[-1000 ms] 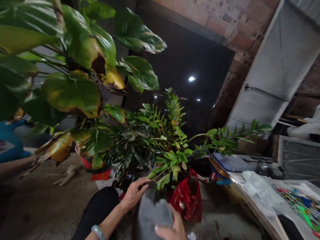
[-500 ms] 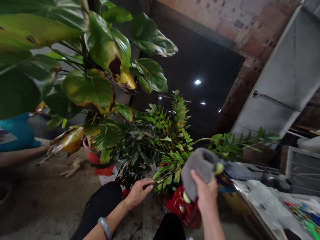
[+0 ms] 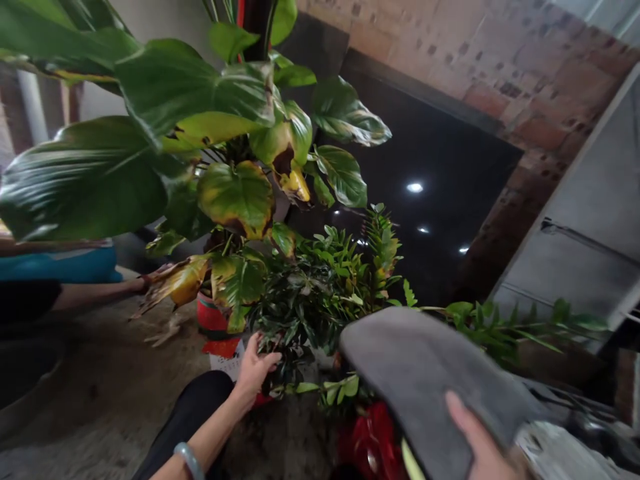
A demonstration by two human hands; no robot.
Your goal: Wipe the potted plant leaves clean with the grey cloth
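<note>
My left hand (image 3: 253,369) reaches into the dark lower leaves of a bushy small-leaved plant (image 3: 320,300), fingers curled round a stem or leaf. My right hand (image 3: 477,440) is low at the right and holds a grey cloth (image 3: 430,373) spread wide close to the camera, thumb on top. The cloth hides part of the plant and the long stem (image 3: 500,320) leaning right. A red wrapped pot (image 3: 370,443) sits under the plant. A pale bracelet (image 3: 189,459) is on my left wrist.
A tall plant with large green and yellowing leaves (image 3: 150,153) fills the upper left, rooted in a red pot (image 3: 211,317). Another person's arm (image 3: 95,293) and blue clothing (image 3: 60,263) lie at the left. Brick wall (image 3: 475,60) and a dark panel (image 3: 440,173) stand behind.
My right hand has brought the grey cloth up and nearer the camera, now spread wide. My left hand shifted left into darker leaves. The view has tilted up and left.
</note>
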